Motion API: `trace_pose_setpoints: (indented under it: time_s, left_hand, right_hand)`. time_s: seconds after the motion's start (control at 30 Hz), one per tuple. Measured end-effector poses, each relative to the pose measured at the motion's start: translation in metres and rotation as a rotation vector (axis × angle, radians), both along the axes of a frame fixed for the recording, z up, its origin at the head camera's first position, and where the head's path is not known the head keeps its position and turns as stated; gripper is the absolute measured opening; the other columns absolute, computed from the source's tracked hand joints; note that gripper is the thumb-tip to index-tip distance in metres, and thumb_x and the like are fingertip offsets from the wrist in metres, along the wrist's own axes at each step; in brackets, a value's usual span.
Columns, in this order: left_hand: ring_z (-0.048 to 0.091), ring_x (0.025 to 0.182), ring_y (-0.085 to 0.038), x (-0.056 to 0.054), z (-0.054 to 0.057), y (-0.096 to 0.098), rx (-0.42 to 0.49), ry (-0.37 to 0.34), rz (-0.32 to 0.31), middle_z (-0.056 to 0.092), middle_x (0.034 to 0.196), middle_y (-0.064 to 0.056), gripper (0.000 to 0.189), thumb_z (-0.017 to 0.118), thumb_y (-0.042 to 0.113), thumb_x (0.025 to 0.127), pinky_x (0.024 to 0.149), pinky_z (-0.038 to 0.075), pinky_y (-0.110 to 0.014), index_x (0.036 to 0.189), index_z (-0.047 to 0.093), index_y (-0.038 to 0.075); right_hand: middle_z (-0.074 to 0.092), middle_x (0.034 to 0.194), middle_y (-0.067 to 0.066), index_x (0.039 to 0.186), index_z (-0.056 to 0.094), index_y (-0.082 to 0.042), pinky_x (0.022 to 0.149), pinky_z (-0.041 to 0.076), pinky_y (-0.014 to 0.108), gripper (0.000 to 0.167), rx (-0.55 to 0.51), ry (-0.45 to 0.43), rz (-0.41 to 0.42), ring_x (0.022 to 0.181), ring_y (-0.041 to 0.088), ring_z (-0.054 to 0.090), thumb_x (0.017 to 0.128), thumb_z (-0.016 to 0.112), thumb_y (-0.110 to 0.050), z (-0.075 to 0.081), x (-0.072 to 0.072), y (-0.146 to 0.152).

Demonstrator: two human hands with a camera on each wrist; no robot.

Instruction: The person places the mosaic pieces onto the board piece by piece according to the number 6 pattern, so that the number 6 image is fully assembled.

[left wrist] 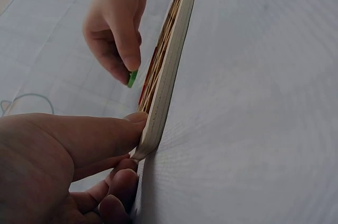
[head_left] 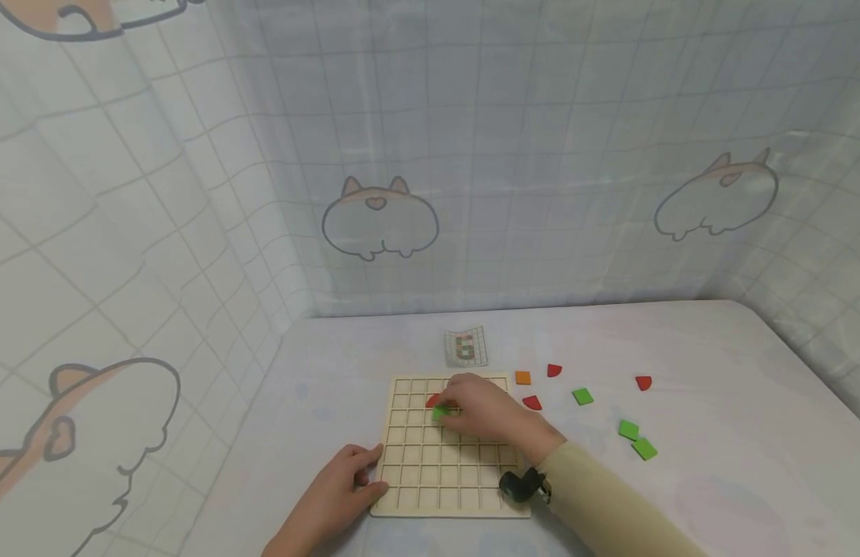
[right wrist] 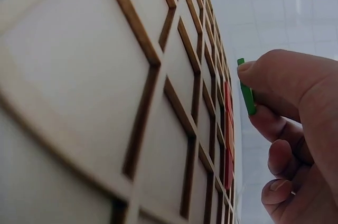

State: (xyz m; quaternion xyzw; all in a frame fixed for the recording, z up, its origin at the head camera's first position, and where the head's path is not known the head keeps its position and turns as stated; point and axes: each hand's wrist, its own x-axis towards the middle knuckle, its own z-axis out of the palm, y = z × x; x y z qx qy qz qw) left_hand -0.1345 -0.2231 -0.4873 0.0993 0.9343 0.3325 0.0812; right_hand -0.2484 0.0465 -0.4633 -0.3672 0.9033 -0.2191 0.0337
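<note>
My left hand (head_left: 338, 489) rests its thumb and fingertips at the left edge of a pale wooden grid board (head_left: 430, 499). Its thumb lies along the board's rim in the left wrist view. Over the board's upper part, my right hand (head_left: 480, 406) pinches a green square tile (right wrist: 247, 89) between thumb and finger. That tile stands tilted, just off the grid in the right wrist view. Red pieces (right wrist: 228, 174) sit in the grid close by, one a rounded red piece (head_left: 432, 401) left of the right fingertips. The hand covers part of the grid.
A small sheet with a coloured grid pattern (head_left: 465, 348) lies behind the board. To the right are an orange square (head_left: 523, 377), several red quarter-round pieces (head_left: 532, 403) and loose green squares (head_left: 582, 396). A patterned curtain (head_left: 527, 232) stands behind the table.
</note>
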Motion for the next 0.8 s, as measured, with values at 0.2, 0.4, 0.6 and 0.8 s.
trace_pose_setpoints:
  time_s: [0.2,0.4,0.6,0.8]
  left_hand:
    - [0.047,0.08,-0.006,0.001,0.0,0.0,0.008,-0.005,0.001,0.05,0.099,0.003,0.063,0.077,0.037,0.086,0.066,0.04,-0.025,0.136,0.059,0.003]
    - [0.047,0.08,-0.006,0.001,0.0,0.0,-0.002,0.011,0.006,0.05,0.099,0.004,0.061,0.078,0.034,0.086,0.067,0.04,-0.025,0.135,0.06,0.003]
    - [0.047,0.08,-0.006,0.001,0.0,0.0,-0.002,0.013,0.004,0.05,0.1,0.003,0.062,0.078,0.034,0.086,0.066,0.04,-0.025,0.136,0.06,0.003]
    - [0.047,0.079,-0.006,-0.001,-0.001,0.0,-0.008,0.025,-0.001,0.05,0.099,0.004,0.061,0.078,0.033,0.086,0.066,0.04,-0.025,0.135,0.06,0.002]
  right_hand:
    - [0.058,0.085,-0.012,0.095,0.076,-0.023,0.07,0.045,0.023,0.01,0.023,0.005,0.0,0.078,0.006,0.049,0.09,0.074,-0.032,-0.003,-0.001,-0.009]
    - [0.06,0.086,-0.011,0.097,0.077,-0.02,0.071,0.044,0.023,0.012,0.051,0.037,0.017,0.079,0.005,0.049,0.09,0.074,-0.029,-0.007,-0.003,-0.013]
    - [0.061,0.091,-0.011,0.103,0.078,-0.02,0.075,0.045,0.023,0.016,0.057,0.051,0.034,0.081,0.004,0.051,0.09,0.074,-0.029,-0.008,-0.004,-0.015]
    - [0.06,0.091,-0.011,0.102,0.077,-0.02,0.077,0.045,0.024,0.014,0.055,0.068,0.048,0.082,0.004,0.051,0.091,0.074,-0.029,-0.009,-0.004,-0.016]
